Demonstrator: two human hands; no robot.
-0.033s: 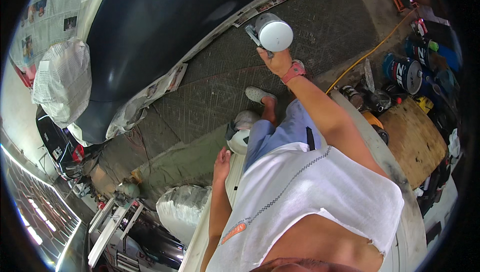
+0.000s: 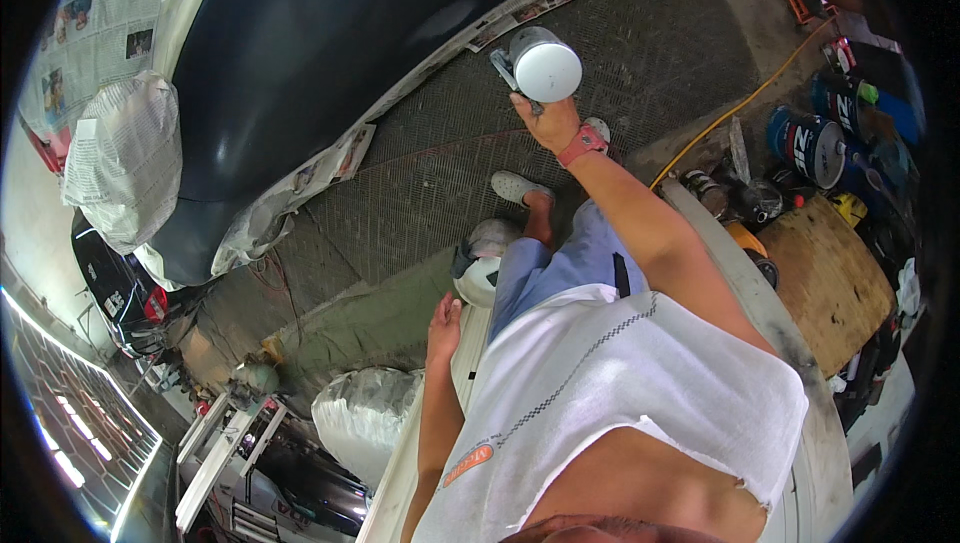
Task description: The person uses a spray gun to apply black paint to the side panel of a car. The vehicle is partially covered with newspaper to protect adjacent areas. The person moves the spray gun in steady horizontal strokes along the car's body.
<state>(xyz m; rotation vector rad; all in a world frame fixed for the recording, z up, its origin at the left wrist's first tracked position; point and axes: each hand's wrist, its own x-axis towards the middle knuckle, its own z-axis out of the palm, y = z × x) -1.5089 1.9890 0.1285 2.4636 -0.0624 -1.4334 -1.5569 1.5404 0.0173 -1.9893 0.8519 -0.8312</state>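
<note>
My right hand [image 2: 551, 125], with a pink watch on its wrist, is wrapped round the handle of a spray gun [image 2: 505, 67]. A grey cup with a round white lid [image 2: 550, 71] tops the gun. The gun is held beside a glossy dark car panel [image 2: 330, 53], apart from it as far as I can see; its trigger is mostly hidden. Lower down hangs my left hand [image 2: 444, 328], holding nothing, its fingers loosely stretched, near a white rounded object [image 2: 480, 281] beside my leg.
Newspaper masking [image 2: 330, 168] edges the car panel, and a paper-wrapped side mirror [image 2: 125, 158] juts out at left. A yellow hose [image 2: 725, 118] crosses the floor mat [image 2: 400, 178]. Blue drums [image 2: 805, 143] and a wooden board [image 2: 825, 278] stand at right. A plastic-covered bundle [image 2: 365, 418] lies lower left.
My right hand and the spray gun have shifted very slightly left. My left hand keeps its place.
</note>
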